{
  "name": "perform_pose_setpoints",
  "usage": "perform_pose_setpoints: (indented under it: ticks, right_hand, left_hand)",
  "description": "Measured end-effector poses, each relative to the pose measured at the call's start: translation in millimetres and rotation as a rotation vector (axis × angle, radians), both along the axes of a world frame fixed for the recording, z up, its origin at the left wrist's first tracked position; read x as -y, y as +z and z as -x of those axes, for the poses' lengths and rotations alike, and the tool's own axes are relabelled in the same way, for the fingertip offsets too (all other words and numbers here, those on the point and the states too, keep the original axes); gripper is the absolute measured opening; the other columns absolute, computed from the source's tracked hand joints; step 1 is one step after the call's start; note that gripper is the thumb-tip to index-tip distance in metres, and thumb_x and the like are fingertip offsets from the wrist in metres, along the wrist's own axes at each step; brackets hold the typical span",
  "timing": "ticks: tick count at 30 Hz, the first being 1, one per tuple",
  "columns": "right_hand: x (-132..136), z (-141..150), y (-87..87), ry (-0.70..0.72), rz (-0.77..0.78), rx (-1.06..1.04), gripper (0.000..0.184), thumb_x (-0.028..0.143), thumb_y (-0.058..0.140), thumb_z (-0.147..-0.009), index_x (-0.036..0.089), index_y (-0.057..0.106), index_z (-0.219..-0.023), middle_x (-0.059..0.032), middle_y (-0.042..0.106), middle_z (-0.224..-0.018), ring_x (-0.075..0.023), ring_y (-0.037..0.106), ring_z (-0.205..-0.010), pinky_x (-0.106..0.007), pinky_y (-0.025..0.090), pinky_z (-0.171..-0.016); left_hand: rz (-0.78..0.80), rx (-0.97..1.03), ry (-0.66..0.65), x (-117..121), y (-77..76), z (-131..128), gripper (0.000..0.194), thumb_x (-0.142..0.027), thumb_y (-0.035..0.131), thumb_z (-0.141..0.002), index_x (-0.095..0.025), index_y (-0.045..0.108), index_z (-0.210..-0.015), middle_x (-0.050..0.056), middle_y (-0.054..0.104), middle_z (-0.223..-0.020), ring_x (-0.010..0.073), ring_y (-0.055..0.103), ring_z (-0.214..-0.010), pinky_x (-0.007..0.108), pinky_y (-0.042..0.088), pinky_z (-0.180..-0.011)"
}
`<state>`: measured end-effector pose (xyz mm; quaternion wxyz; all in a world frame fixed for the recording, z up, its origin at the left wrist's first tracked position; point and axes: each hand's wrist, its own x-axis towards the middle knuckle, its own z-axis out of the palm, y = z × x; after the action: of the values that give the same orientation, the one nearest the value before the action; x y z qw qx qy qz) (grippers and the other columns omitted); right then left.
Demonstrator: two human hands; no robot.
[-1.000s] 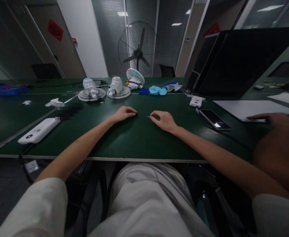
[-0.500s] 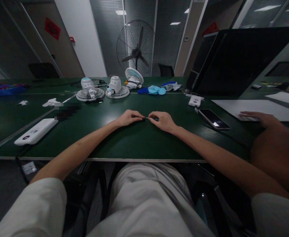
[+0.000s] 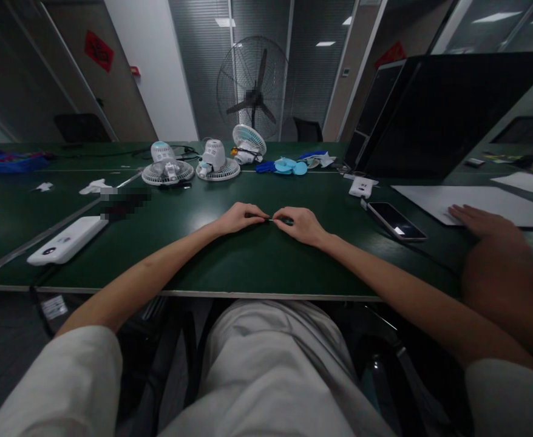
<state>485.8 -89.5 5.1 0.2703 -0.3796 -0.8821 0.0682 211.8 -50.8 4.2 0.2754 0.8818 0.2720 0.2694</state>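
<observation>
Over the middle of the green table [image 3: 248,267], my left hand [image 3: 241,218] and my right hand [image 3: 299,224] meet almost fingertip to fingertip. Both are closed in a pinch on a small thin piece [image 3: 270,220]. Only a pale, shiny sliver of it shows in the narrow gap between the fingers; its kind is too small to make out. Thumbs and index fingers cover its ends. My wrists and forearms reach in from either side above the tabletop.
Small white fan parts [image 3: 169,172] lie at the back, near light-blue fan blades [image 3: 290,166]. A white power strip [image 3: 68,241] is at left, a phone [image 3: 396,220] at right. Another person's hand [image 3: 480,220] rests on a white sheet [image 3: 424,197]. A large monitor [image 3: 448,115] stands behind.
My hands keep their pinch with hardly any movement; a little less of the thin piece shows between them. The other person's hand has shifted slightly rightward on the white sheet.
</observation>
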Motion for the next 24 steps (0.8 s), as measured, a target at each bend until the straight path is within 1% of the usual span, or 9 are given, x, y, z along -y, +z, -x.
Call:
perform_pose_setpoints:
  ticks: [5,11,15,18,24]
  right_hand:
    - [-2,-1,-1.5,0.016,-0.005,0.007,0.022,0.037,0.062,-0.103,0.025,0.076,-0.114,-0.0055,0.077,-0.110,-0.0220,0.070,-0.094,-0.033,0.050,-0.082]
    - [0,-1,1.7,0.016,0.025,0.032,0.022,0.036,0.063,-0.103,0.024,0.077,-0.114,-0.0065,0.077,-0.112,-0.0226,0.070,-0.095,-0.034,0.051,-0.083]
    - [0,2,3.1,0.026,0.031,0.004,0.024,0.036,0.061,-0.103,0.024,0.077,-0.116,-0.0068,0.077,-0.112,-0.0224,0.070,-0.096,-0.035,0.051,-0.083]
    - [0,5,2.9,0.023,0.015,0.002,0.023,0.036,0.061,-0.103,0.023,0.076,-0.115,-0.0070,0.077,-0.111,-0.0224,0.070,-0.095,-0.035,0.050,-0.083]
    - [-1,8,2.1,0.013,0.014,-0.013,0.021,0.035,0.062,-0.102,0.024,0.074,-0.114,-0.0064,0.077,-0.111,-0.0223,0.070,-0.094,-0.033,0.050,-0.081]
  left_hand:
    - [0.017,0.004,0.010,2,1.0,-1,0.032,-0.041,0.069,-0.098,-0.022,0.082,-0.120,0.009,0.077,-0.119,0.0234,0.070,-0.107,0.035,0.052,-0.095]
    - [0.078,-0.010,0.079,-4,-1.8,1,0.035,-0.042,0.073,-0.094,-0.022,0.081,-0.121,0.007,0.078,-0.121,0.0248,0.071,-0.109,0.037,0.053,-0.099]
    - [0.110,-0.006,0.058,-5,-2.2,1,0.034,-0.042,0.074,-0.093,-0.022,0.082,-0.120,0.007,0.078,-0.120,0.0244,0.072,-0.108,0.037,0.053,-0.099]
    - [0.107,-0.006,0.042,-4,-2.3,-1,0.033,-0.041,0.073,-0.094,-0.021,0.082,-0.119,0.007,0.079,-0.117,0.0233,0.072,-0.104,0.036,0.053,-0.096]
    - [0.114,-0.016,0.057,-3,-4.1,-5,0.036,-0.044,0.073,-0.094,-0.019,0.081,-0.119,0.008,0.079,-0.113,0.0236,0.071,-0.099,0.035,0.053,-0.091]
